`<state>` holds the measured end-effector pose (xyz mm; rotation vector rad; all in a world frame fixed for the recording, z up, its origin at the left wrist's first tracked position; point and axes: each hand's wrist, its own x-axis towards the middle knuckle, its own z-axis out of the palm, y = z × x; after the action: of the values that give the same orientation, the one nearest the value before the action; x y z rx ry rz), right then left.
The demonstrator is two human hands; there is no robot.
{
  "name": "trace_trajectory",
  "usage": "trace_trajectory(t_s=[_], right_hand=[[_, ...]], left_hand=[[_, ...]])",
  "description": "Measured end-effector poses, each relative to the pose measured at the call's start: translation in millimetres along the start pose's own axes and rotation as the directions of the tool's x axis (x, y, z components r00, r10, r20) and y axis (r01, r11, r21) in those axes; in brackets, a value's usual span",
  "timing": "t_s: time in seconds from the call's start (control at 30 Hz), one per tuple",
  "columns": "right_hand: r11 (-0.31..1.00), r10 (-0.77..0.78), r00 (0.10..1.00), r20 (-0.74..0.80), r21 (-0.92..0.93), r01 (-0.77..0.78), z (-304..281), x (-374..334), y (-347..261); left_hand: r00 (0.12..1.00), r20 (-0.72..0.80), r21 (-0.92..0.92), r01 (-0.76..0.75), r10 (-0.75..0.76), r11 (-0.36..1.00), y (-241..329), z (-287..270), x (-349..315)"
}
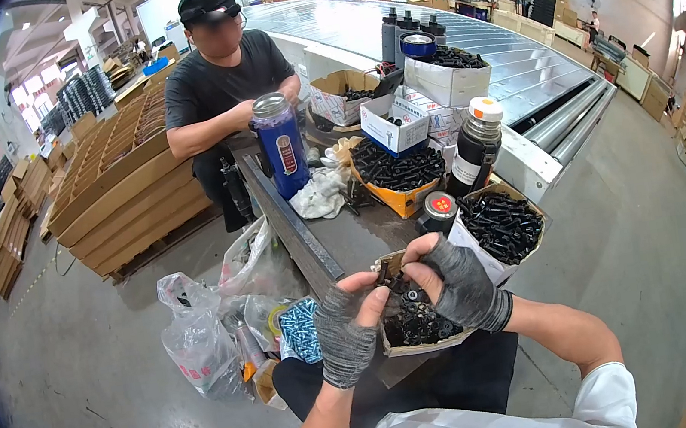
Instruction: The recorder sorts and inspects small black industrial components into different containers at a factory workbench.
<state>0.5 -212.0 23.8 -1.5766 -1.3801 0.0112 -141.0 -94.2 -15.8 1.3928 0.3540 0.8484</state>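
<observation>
Together, the gloved left hand (345, 328) and right hand (456, 281) pinch a small metal part (386, 275), grips closed on it, above a box (395, 347) of black bolts on the table (354, 234).

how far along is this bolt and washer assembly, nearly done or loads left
Hard to say what is finished: no separate pile of done pieces shows. In hand: the left hand and right hand, both gloved, pinch a small dark bolt over a cardboard box of black hardware. Left: seemingly plenty, since the yellow box of black bolts and another box of bolts look full.
</observation>
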Motion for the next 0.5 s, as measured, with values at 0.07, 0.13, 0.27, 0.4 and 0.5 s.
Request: trace_trajectory(t_s=[0.07,0.13,0.27,0.4,0.5], right_hand=[[0.998,0.037,0.999,-0.019,0.045,-0.036,-5.0,8.2,0.2],[0.986,0.102,0.993,0.054,0.13,-0.108,-14.4,18.7,-5.4],[0.897,0.292,0.92,0.26,0.261,-0.358,-23.8,32.1,-8.4],[0.846,0.319,0.877,0.36,0.309,-0.435,-22.8,29.6,-4.4],[0.879,0.296,0.899,0.321,0.276,-0.388,-15.8,24.1,0.0]], left_hand=[[1.0,0.004,-0.008,0.005,-0.005,1.0,0.0,-0.6,-0.2],[0.999,0.016,0.011,0.035,-0.035,0.999,0.9,-1.8,-1.2],[0.998,0.055,0.054,0.029,-0.032,0.998,7.9,1.9,-2.8],[0.999,0.052,0.079,-0.02,0.016,0.997,7.7,4.8,-4.0],[0.999,0.042,0.072,-0.007,0.004,0.997,5.7,4.9,-3.6]])
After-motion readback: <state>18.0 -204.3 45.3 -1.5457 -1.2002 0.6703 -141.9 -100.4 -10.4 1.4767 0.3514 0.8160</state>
